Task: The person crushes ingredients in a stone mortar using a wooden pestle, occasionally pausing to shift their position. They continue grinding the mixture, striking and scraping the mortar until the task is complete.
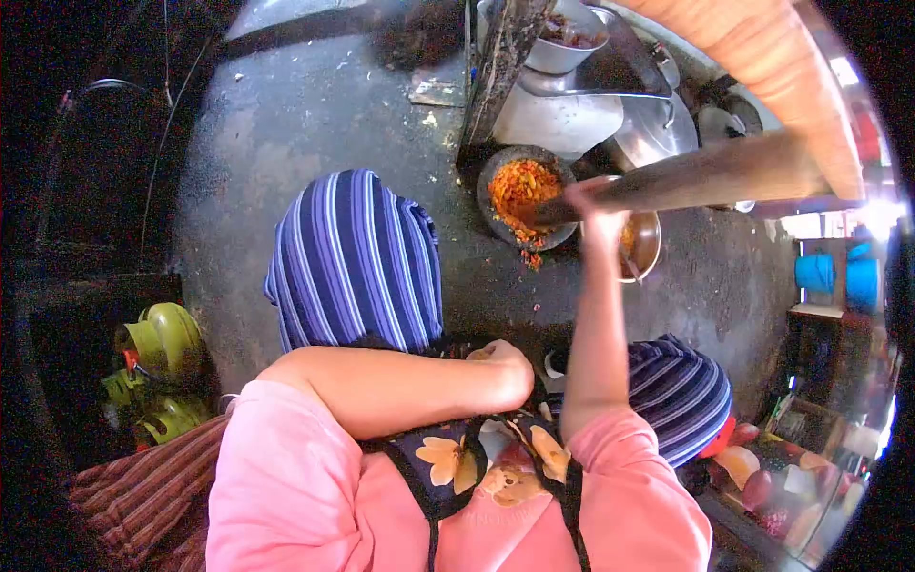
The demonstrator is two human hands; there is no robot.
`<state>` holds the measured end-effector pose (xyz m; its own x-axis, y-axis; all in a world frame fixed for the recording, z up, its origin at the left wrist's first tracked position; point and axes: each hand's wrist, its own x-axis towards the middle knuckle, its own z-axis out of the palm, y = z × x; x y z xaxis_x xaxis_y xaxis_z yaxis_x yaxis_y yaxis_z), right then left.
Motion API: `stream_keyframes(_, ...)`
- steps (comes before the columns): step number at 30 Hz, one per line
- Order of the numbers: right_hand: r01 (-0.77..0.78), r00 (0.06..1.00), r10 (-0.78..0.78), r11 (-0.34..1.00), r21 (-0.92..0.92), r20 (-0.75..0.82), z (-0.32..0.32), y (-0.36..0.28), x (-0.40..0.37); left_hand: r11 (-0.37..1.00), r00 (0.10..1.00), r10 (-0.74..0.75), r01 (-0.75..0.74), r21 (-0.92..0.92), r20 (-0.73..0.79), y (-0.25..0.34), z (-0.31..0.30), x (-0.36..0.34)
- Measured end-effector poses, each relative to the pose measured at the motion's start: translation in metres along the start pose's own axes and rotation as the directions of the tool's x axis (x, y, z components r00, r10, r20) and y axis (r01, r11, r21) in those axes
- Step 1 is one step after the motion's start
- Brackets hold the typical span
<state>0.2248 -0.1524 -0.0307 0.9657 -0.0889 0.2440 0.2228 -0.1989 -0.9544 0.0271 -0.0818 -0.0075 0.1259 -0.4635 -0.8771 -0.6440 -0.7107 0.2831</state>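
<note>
My right hand [593, 197] is wrapped around a thick wooden pestle [686, 178], blurred by motion. The pestle's lower end is inside a dark stone mortar [489, 202] on the floor. Crushed orange-red chili mash [522, 188] lies in the mortar, with some spilled over its near rim. Close to the mortar's right side is a metal bowl [650, 243] with orange food and a spoon-like handle in it, partly behind my forearm. Bent across my lap, my left hand [505, 370] is closed with its fingers curled; what they hold, if anything, is hidden.
A dark wooden post [502, 71] rises behind the mortar. Beyond it are a metal pot [567, 48] and a large lid [658, 133]. Green gas cylinders [164, 338] stand at left, blue containers [815, 273] at right. A pale wooden piece [753, 57] curves across the top right.
</note>
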Motion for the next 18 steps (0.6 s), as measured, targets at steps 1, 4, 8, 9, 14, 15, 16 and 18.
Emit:
stream_keyframes(1,-0.065,0.998,0.065,0.998,-0.027,-0.008,0.012,0.033,-0.01,1.0,1.0,-0.01,0.01,0.007,-0.006,0.003,-0.006,-0.026)
stream_keyframes(4,-0.159,0.983,0.169,0.978,0.137,-0.068,0.015,0.018,-0.023,0.995,0.979,0.058,-0.074,-0.073,-0.198,0.004,0.003,-0.01)
stream_keyframes(8,0.104,0.993,-0.1,0.993,0.059,-0.071,-0.005,-0.09,0.002,0.995,0.991,0.098,-0.095,0.03,-0.095,-0.003,-0.014,-0.053)
stream_keyframes(9,0.116,0.992,-0.11,0.984,0.137,-0.055,-0.012,-0.102,0.011,0.994,0.989,0.111,-0.109,0.03,-0.096,-0.006,-0.015,-0.057)
stream_keyframes(14,0.068,0.99,-0.046,0.984,0.166,-0.132,0.003,-0.039,0.013,0.829,0.388,0.38,-0.545,0.123,-0.84,-0.017,-0.035,-0.143)
stream_keyframes(15,0.025,0.998,-0.026,0.999,-0.02,-0.058,0.006,0.01,0.009,0.793,0.102,0.346,-0.563,0.232,-0.933,-0.012,-0.043,-0.168)
stream_keyframes(16,-0.025,0.995,0.028,0.999,0.031,-0.1,0.006,0.018,-0.004,0.755,0.049,0.369,-0.598,0.269,-0.928,-0.003,-0.055,-0.189)
stream_keyframes(18,-0.046,0.97,0.179,0.798,0.602,-0.164,0.003,0.076,0.007,0.81,-0.045,0.344,-0.491,0.32,-0.938,-0.004,-0.066,-0.231)
